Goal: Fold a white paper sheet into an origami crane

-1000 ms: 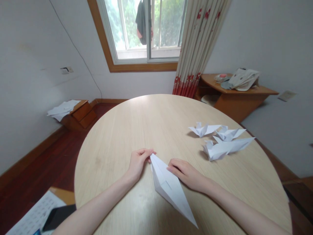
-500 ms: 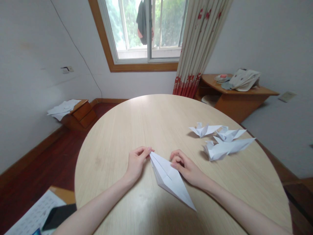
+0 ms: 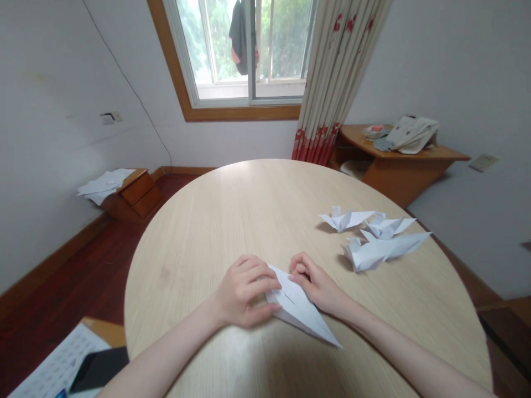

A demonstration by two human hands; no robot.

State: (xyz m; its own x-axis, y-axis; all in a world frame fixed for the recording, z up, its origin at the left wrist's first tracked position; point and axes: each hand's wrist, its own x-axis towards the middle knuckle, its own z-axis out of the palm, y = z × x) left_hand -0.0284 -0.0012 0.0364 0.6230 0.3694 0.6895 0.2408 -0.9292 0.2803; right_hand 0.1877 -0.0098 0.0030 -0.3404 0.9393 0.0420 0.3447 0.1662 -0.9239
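A folded sheet of white paper [image 3: 305, 309], kite-shaped with a long point toward the lower right, lies near the middle of the table. My left hand [image 3: 251, 290] rests over its left side, fingers spread, with the fingertips and thumb touching the paper. Part of the paper's left and upper end is hidden beneath it. At the upper right edge my right hand [image 3: 313, 282] is closed, pinching the paper between thumb and curled fingers.
Folded paper birds, a rear one [image 3: 345, 219], a right one [image 3: 390, 225] and a front one [image 3: 379, 253], stand right on the round wooden table [image 3: 199, 221]. A dark phone [image 3: 99, 369] lies on a printed sheet [image 3: 50, 367] at lower left.
My left hand has let go of the paper's upper tip and moved down and right onto its left side. The paper has shifted slightly right; my right hand keeps its pinch.
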